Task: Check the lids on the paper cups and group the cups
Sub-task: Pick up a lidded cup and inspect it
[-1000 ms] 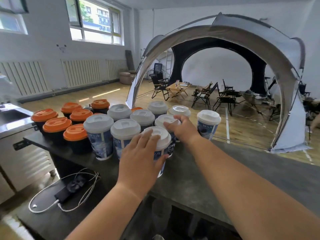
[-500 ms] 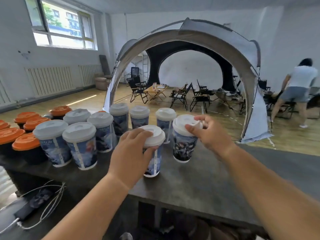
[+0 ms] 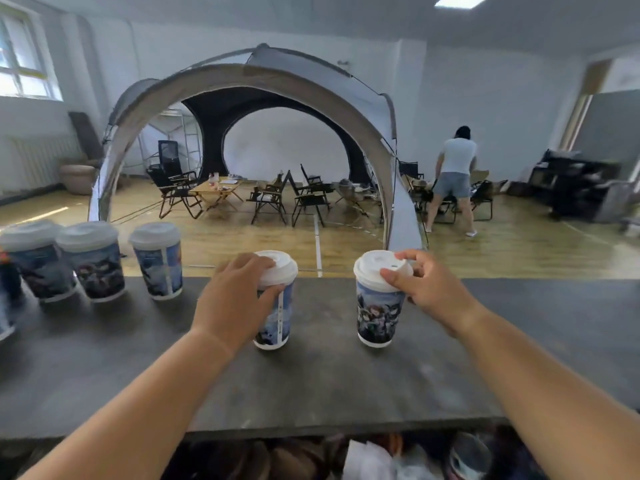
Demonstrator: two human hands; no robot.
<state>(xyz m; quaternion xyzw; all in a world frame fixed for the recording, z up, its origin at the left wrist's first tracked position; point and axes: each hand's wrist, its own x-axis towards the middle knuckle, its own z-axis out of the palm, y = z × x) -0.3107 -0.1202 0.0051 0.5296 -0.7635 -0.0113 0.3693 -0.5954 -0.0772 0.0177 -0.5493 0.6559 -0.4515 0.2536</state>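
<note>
Two printed paper cups with white lids stand apart from the others on the dark counter point(image 3: 329, 386). My left hand point(image 3: 235, 303) grips the left cup point(image 3: 277, 323) round its lid and upper wall. My right hand point(image 3: 426, 289) holds the right cup point(image 3: 379, 313) by the rim of its white lid, thumb on the near side and fingers over the far edge. Both cups are upright and touch the counter. At the left, three more white-lidded cups point(image 3: 157, 259) stand in a row.
A dark cup is cut off at the far left edge point(image 3: 8, 278). Bags and clutter lie under the counter's front edge point(image 3: 381, 455). Beyond the counter are a wooden floor, an arched tent point(image 3: 249, 81) with folding chairs, and a person point(image 3: 453, 181) standing with their back turned.
Both hands have carried their cups to the right, away from the main cluster, and the two cups now stand farther apart. The view has swung right, so the orange-lidded cups are out of frame.
</note>
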